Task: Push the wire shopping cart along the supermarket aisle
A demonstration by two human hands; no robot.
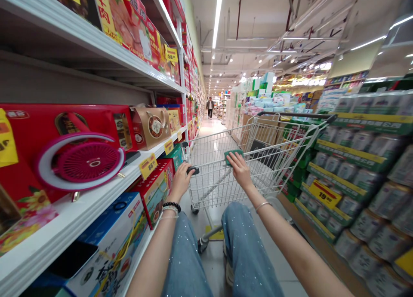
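A metal wire shopping cart (219,183) stands crosswise in front of my knees, its dark push handle (297,115) at the far right. My left hand (181,182) is closed around the black plastic corner piece (193,170) at the cart's near left end. Under the fingers of my right hand (239,170) a green scouring pad (233,156) is pressed against the basket's upper rim. The underside of the pad is hidden. No goods show inside the cart's basket.
On the left, white shelving (129,170) holds red gift boxes (19,146) and a magenta round fan (85,161). Stacked beer cans (348,163) with a price sign rise close on the right. A person (210,107) is in the far aisle.
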